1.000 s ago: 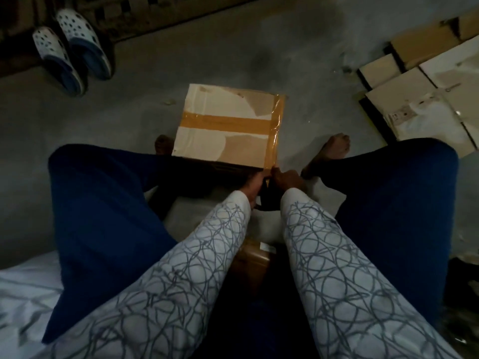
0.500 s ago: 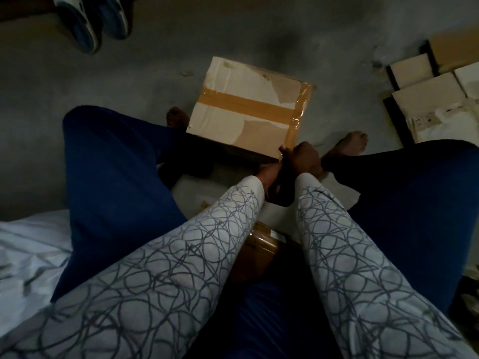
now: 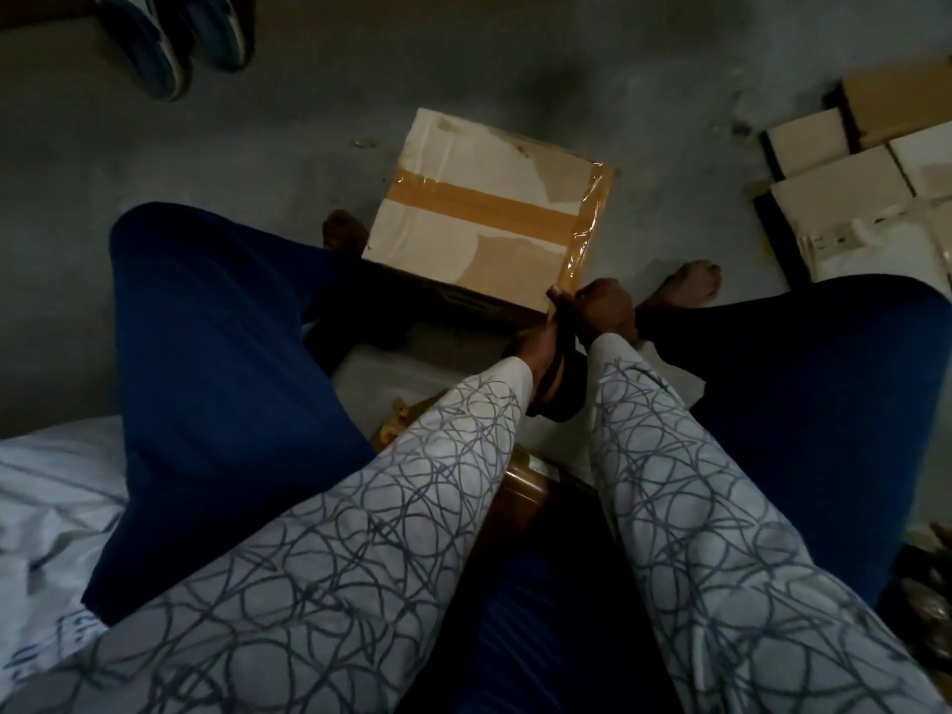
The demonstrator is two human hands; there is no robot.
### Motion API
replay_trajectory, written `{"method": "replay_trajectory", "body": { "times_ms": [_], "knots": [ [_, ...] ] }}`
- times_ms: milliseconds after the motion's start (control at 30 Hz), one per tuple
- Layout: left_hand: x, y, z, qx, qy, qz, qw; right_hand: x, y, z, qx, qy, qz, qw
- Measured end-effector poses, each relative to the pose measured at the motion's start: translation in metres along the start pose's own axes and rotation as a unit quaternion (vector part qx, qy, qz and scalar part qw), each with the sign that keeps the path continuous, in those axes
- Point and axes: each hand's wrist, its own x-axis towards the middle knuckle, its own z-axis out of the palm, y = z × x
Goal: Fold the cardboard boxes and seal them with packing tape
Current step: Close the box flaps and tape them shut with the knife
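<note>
A closed cardboard box [image 3: 463, 167] stands on the floor between my feet, with brown packing tape [image 3: 479, 201] across its top and a second strip down its right edge. My right hand [image 3: 600, 309] presses the tape at the box's near right corner. Just below it, my left hand [image 3: 538, 353] grips a dark roll of packing tape [image 3: 559, 389]. The strip runs from the roll up to that corner. The fingers of both hands are partly hidden in the dim light.
Flat cardboard boxes [image 3: 845, 172] lie stacked at the right. A pair of clogs [image 3: 170, 33] sits at the top left. More cardboard [image 3: 520, 487] lies under my forearms, and white sheeting [image 3: 46, 487] at the left. My knees flank the box.
My hands have risen slightly to the box's near right corner, my right hand now pressing the tape there. The camera view has shifted, so the box sits more to the right.
</note>
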Motion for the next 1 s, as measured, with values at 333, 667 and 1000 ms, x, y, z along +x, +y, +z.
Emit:
{"method": "replay_trajectory", "body": {
  "times_ms": [333,667,1000],
  "knots": [
    [-0.015,0.012,-0.015,0.051,0.013,0.062,0.997,-0.044,-0.032,-0.081,-0.028,-0.102,-0.127,0.986],
    [-0.007,0.004,-0.026,-0.013,0.013,0.092,0.996,-0.154,-0.011,-0.143,-0.121,-0.118,-0.205,0.964],
    [-0.021,0.000,-0.023,-0.063,-0.002,0.085,0.994,-0.100,0.008,-0.080,-0.241,-0.038,-0.200,0.949]
  ]
}}
